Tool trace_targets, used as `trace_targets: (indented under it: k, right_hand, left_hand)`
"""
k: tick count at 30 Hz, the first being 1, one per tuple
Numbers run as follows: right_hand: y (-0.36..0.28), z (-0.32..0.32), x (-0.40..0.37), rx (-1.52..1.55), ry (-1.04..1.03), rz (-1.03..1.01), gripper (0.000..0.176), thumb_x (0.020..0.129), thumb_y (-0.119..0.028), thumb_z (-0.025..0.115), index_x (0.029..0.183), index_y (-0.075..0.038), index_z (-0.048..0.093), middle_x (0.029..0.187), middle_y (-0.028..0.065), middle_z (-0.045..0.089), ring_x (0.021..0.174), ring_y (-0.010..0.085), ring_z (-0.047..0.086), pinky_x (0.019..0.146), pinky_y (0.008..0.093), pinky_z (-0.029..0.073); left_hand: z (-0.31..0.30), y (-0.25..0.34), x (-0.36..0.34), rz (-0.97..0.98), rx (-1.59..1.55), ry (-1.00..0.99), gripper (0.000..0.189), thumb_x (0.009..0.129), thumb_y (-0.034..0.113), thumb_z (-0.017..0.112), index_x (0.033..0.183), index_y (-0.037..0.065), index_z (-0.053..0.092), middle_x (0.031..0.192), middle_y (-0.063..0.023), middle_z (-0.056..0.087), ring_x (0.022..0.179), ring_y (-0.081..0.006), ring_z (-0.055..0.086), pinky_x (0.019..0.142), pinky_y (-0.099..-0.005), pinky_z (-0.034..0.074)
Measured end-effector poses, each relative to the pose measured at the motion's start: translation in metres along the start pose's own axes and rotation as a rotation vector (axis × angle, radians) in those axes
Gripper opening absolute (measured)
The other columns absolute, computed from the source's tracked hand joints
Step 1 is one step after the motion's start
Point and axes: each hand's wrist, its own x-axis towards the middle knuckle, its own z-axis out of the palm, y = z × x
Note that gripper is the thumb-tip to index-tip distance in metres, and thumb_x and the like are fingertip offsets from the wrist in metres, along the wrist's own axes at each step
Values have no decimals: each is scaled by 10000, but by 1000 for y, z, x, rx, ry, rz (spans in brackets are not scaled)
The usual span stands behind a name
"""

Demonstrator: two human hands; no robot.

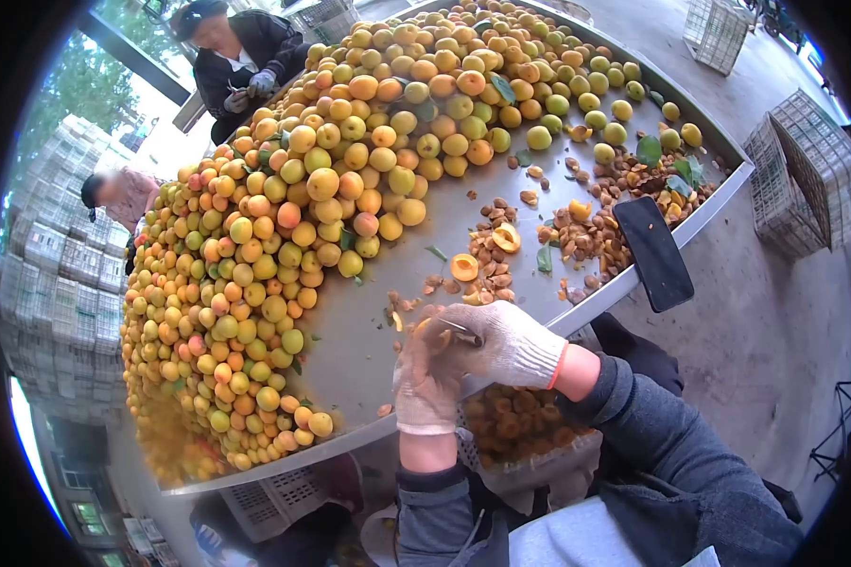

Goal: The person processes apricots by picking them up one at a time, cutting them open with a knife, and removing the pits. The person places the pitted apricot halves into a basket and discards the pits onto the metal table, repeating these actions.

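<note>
Both my hands, in pale knit gloves, meet over the near edge of a metal table [350, 321]. My right hand [506, 345] is closed around a small thin metal tool [461, 329]. Beside and touching it, my left hand [427, 364] has its fingers curled; what they hold is hidden. Just beyond my hands lie an apricot half [464, 267], another cut apricot [507, 237] and a pile of brown pits [487, 263]. Under the hands, below the table edge, a lined crate holds apricot halves [520, 420].
A big heap of apricots [321, 180] covers the table's left and far parts. A black phone [654, 255] lies over the right edge, near more pits [586, 236]. Two people [241, 57] are across the table. Plastic crates [804, 175] stand at the right; stacked crates [61, 274] at the left.
</note>
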Motion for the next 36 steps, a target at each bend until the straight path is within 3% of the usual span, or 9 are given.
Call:
trace_targets:
  k: [8,14,20,23,25,29,30,32,36]
  right_hand:
    - [-9,1,-3,-367,-7,39,264,785,-154,665,1032,-70,626,849,149,662,799,339,653,691,382,532]
    - [6,-21,3,-234,265,156,283,820,-103,647,1087,-13,620,799,141,643,678,199,627,666,318,511]
    - [-3,-55,3,-69,437,211,417,826,-95,672,1218,3,570,1029,102,665,904,110,603,820,268,491]
    - [-13,-58,0,74,447,250,376,832,-96,661,1186,6,584,998,74,658,885,89,590,812,255,485]
    - [-22,-61,2,139,470,225,319,840,-83,639,1146,3,603,965,49,656,860,73,578,784,236,483]
    - [-14,-59,6,186,512,163,308,838,-130,619,1113,8,620,930,121,681,828,128,636,748,266,506]
    - [-18,-60,7,214,511,200,284,843,-119,631,1098,7,630,982,116,678,879,128,627,764,270,510]
    - [-9,-60,8,114,592,33,259,844,-104,640,1079,5,641,1020,110,675,915,132,621,794,273,506]
    - [-24,-68,5,298,556,269,267,838,-80,622,1088,12,640,1072,98,666,930,140,618,809,266,498]
  left_hand:
    - [14,3,1,-78,53,118,431,913,208,632,1247,-47,532,1170,-97,598,1078,-184,561,947,-312,440]
    - [28,20,-9,-20,161,119,344,897,157,640,1176,-26,554,1073,-97,627,962,-190,615,848,-310,514]
    - [14,49,-1,-11,187,278,274,844,58,645,1102,-13,583,935,-109,659,858,-200,667,726,-277,571]
    - [47,58,26,-245,638,231,243,842,69,630,1077,9,625,946,-119,677,903,-187,665,761,-286,560]
    - [66,54,58,-52,1238,-48,274,815,112,647,1079,39,650,1036,-101,658,823,-163,646,711,-291,547]
    - [49,0,127,166,2078,-152,295,844,185,582,1121,108,649,1122,-113,658,1034,-336,621,908,-399,494]
    - [79,4,128,-215,2183,-171,291,863,173,546,1132,127,648,1143,-123,649,1054,-315,624,902,-399,501]
    - [54,-21,146,-237,2179,-122,269,854,160,549,1081,128,690,1087,-131,672,1028,-303,645,835,-412,535]
    - [60,-5,128,-252,2072,5,259,822,193,607,1030,67,695,1016,-158,688,955,-319,667,818,-394,538]
